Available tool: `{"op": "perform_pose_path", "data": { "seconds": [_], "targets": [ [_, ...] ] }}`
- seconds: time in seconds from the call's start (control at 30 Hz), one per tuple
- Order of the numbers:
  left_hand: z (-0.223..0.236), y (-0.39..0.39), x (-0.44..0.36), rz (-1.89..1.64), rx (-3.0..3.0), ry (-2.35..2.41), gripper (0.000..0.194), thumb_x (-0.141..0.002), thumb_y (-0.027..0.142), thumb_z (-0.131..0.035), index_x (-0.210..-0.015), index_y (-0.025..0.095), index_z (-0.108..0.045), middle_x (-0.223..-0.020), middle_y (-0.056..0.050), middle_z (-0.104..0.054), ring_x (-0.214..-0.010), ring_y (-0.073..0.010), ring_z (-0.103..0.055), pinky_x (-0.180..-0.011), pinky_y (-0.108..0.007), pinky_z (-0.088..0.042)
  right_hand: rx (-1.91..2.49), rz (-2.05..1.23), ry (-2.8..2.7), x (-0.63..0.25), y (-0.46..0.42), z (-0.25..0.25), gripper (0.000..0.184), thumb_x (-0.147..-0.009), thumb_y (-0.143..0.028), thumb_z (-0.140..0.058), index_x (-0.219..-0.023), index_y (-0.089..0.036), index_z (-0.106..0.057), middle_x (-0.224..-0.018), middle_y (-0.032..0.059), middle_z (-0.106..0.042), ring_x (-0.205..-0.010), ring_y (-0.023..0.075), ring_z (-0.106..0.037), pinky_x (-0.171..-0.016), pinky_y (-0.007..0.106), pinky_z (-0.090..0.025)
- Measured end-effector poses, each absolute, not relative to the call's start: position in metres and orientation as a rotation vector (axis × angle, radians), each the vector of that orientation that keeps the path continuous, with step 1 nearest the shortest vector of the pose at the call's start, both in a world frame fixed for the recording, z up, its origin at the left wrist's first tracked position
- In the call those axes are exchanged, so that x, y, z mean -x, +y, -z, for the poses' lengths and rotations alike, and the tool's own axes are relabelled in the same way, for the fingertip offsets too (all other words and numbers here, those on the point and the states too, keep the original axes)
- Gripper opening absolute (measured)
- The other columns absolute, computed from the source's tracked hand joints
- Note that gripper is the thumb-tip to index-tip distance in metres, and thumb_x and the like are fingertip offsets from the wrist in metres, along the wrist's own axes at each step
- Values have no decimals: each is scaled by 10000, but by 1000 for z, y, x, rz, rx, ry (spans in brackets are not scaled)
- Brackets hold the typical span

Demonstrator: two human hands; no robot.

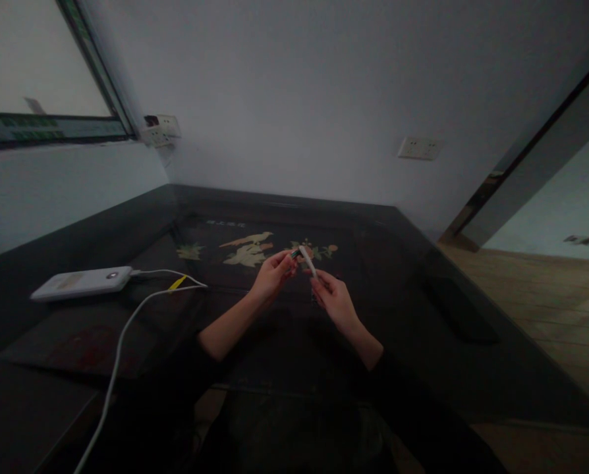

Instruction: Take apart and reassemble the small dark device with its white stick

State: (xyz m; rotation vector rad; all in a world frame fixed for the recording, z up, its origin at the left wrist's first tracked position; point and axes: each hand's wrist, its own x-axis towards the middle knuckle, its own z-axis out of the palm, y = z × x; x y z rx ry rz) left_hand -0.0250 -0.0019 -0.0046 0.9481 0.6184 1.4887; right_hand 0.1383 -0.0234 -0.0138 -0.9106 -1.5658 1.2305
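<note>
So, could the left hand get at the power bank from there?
Probably yes: the power bank lies to that side, with only its cable seen between. But the left hand seems to hold a small item, which may hinder grasping.

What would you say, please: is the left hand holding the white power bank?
No, the power bank lies apart from the left hand.

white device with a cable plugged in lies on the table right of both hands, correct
Not the right side: the head view shows the white device left of the left hand and the right hand. It does lie on the table with the cable plugged in.
</note>
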Motion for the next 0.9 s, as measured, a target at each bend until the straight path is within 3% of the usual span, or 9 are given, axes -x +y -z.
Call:
{"op": "perform_pose_path", "data": {
  "seconds": [0.2,0.9],
  "targets": [
    [6,0,24,-1488,-925,592,467,-613,440,-810,-927,109,-709,-631,21,-563,-572,-54,-485,-593,-196,-421,823,-1369,-1614,-137,-27,15,445,-823,-496,-596,-1119,-167,-645,-575,-49,-383,-479,70,-337,-426,200,-237],
    [1,-5,24,-1479,-955,618,451,-606,450,-805,-904,124,-716,-678,13,-583,-592,-53,-497,-597,-188,-407,898,-1293,-1532,-138,-26,11,426,-822,-474,-585,-1079,-139,-647,-535,-64,-383,-447,67,-325,-407,201,-218]
  ]
}}
